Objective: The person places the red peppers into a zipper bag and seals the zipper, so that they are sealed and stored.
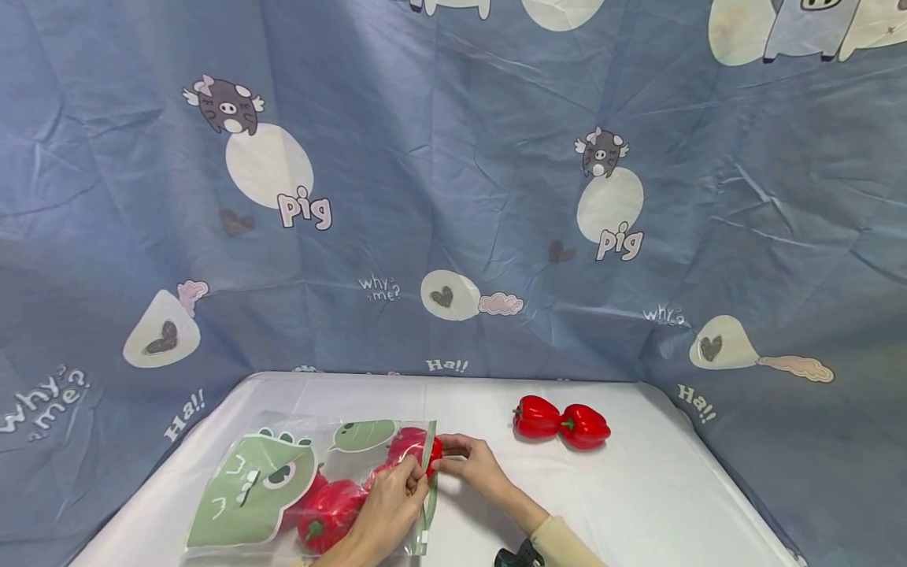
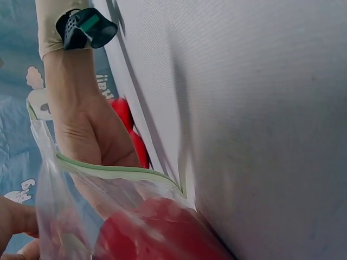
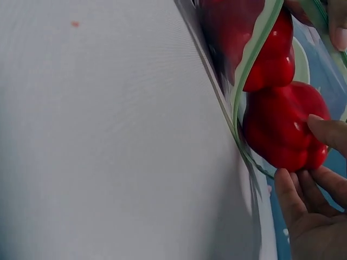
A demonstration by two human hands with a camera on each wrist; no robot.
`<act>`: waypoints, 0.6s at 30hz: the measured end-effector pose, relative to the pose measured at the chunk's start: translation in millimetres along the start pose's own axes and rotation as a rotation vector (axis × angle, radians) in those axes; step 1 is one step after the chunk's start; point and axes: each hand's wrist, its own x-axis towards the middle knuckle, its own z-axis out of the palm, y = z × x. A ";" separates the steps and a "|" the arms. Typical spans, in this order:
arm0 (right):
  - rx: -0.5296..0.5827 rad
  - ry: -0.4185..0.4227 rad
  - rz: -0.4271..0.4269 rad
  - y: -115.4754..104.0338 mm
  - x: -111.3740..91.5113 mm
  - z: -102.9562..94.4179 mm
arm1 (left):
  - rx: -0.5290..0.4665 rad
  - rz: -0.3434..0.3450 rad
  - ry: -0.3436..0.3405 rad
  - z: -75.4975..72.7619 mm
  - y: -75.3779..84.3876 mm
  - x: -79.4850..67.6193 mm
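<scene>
A clear zip bag with a green cartoon print lies on its side, its mouth facing right. Several red bell peppers show through its film. My left hand pinches the bag's upper edge at the green zip strip, lifting the mouth apart. At that mouth, my right hand holds another red bell pepper, thumb on one side and fingertips at its end. This pepper sits within the opening, right against a pepper farther inside.
Two more red bell peppers lie side by side at the back right of the white table. A blue printed cloth hangs behind the table. A black device is worn at the right wrist.
</scene>
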 end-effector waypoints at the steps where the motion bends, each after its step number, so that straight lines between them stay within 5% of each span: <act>1: -0.001 0.002 -0.003 -1.1 0.0 0.4 | -0.002 0.000 -0.002 0.1 -0.1 0.0; 18: -0.018 0.022 -0.017 1.3 1.1 8.0 | 0.014 0.045 0.037 1.6 -0.8 -1.8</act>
